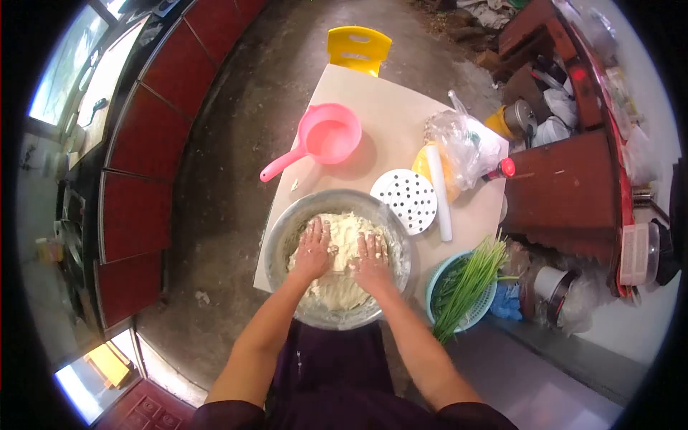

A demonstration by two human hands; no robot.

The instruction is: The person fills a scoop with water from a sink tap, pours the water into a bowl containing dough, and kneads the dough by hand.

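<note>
A wide metal basin (pixel 278 229) stands at the near edge of the table, its inner wall smeared with flour. Inside it lies a rough, pale yellow mass of dough (pixel 340 287). My left hand (pixel 313 249) lies on the dough's left part, fingers stretched out and pointing away from me. On the right part rests my right hand (pixel 371 266), its fingers likewise extended and dusted with dough. Neither hand grips anything; both press flat on the dough. Behind the basin's right rim is a white disc with black dots (pixel 403 188), perhaps a perforated plate.
A pink dipper (pixel 331 136) sits on the table (pixel 373 93) beyond the basin. To the right are a white roll (pixel 439 193), plastic bags (pixel 462 147) and a red-capped bottle (pixel 507 168). A blue basket (pixel 484 308) of green stalks (pixel 469 283) stands at right. A yellow chair (pixel 358 46) is behind.
</note>
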